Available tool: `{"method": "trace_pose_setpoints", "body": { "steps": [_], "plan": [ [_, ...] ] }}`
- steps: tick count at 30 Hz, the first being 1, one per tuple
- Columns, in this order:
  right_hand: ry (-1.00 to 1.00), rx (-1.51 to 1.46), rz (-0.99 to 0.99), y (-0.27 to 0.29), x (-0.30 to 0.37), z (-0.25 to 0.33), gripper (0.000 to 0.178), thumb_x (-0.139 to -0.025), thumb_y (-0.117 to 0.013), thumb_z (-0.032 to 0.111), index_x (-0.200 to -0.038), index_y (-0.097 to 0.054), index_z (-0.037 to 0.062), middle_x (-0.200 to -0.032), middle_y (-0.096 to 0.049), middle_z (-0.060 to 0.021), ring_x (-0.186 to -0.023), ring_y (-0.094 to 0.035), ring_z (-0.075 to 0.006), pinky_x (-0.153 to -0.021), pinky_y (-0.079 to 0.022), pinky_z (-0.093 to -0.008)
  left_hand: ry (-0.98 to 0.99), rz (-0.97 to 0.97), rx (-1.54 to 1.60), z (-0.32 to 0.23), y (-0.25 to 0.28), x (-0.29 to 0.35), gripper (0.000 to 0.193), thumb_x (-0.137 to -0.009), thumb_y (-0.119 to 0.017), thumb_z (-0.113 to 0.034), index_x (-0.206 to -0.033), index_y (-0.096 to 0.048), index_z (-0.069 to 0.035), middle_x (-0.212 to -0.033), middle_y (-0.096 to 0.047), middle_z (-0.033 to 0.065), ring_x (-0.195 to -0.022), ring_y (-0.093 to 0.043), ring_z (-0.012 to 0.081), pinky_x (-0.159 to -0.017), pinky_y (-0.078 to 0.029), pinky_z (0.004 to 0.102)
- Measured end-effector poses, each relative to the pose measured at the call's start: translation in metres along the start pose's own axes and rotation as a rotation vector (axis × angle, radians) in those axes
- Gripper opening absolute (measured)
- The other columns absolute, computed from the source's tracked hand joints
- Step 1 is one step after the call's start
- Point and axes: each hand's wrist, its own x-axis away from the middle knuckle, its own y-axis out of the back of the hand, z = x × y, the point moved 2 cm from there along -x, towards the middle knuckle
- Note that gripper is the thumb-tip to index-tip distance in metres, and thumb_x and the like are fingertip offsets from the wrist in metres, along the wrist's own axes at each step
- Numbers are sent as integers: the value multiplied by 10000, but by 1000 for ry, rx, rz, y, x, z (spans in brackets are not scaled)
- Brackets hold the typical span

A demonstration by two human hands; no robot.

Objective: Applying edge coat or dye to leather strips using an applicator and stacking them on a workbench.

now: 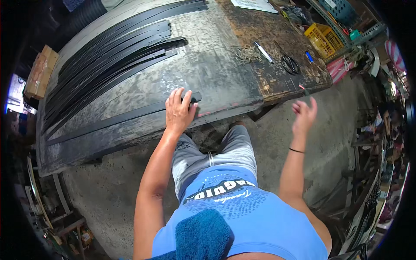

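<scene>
My left hand (pixel 177 110) lies palm down on the near end of a long black flat strip (pixel 117 117), its fingers a little apart and pressing the strip against the worn table. The strip runs along the table's near edge toward the left. Off the table's right corner, my right hand (pixel 304 115) is raised with its fingers bent. A slim dark thing with a red tip (pixel 302 86) sticks up from its fingers; it is blurred, and I cannot tell its kind. More black strips (pixel 117 56) lie bunched on the table's far left.
On the brown board (pixel 277 41) at the right lie a white marker (pixel 263 52), black-handled scissors (pixel 290 65), a blue pen-like piece (pixel 309 56) and tangled string (pixel 248 54). A yellow crate (pixel 323 40) stands beyond. A cardboard box (pixel 41 71) sits at the table's left end.
</scene>
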Motion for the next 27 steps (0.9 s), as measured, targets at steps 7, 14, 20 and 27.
{"method": "trace_pose_setpoints", "body": {
  "steps": [7, 14, 20, 27],
  "plan": [
    [4, -334, 149, -77, 12, -1, 172, -964, -576, 146, -1064, -546, 9, -903, -675, -113, -710, -657, -157, -652, -556, -270, -716, 74, -374, -114, -28, 19, 761, -778, -662, -510, -1370, -434, -89, -1476, -369, 139, -1410, -270, 305, -1131, -200, 520],
    [-50, -276, 167, -69, 15, -16, 159, -953, -601, 151, -1032, -569, 18, -854, -671, -84, -663, -629, -127, -610, -534, -252, -596, 299, 336, -105, -41, 60, 325, -807, -687, -290, -1032, -654, -59, -991, -675, 110, -913, -653, 294, -784, -529, 392],
    [-89, -213, 341, -105, 37, -20, 118, -947, -607, 157, -934, -609, 40, -815, -649, -46, -637, -604, -100, -588, -500, -230, -122, -414, 199, -41, 24, -4, 310, -764, -725, -103, -1059, -645, -54, -1043, -620, 148, -961, -575, 333, -831, -478, 412],
    [-80, -130, 537, -168, 64, -46, 142, -910, -640, 164, -860, -598, 38, -709, -605, 3, -620, -593, -67, -580, -506, -229, -151, -343, -25, -10, 16, -12, 273, -802, -704, -192, -1051, -656, -91, -1036, -634, 66, -1008, -562, 279, -825, -444, 405]
  ]
}}
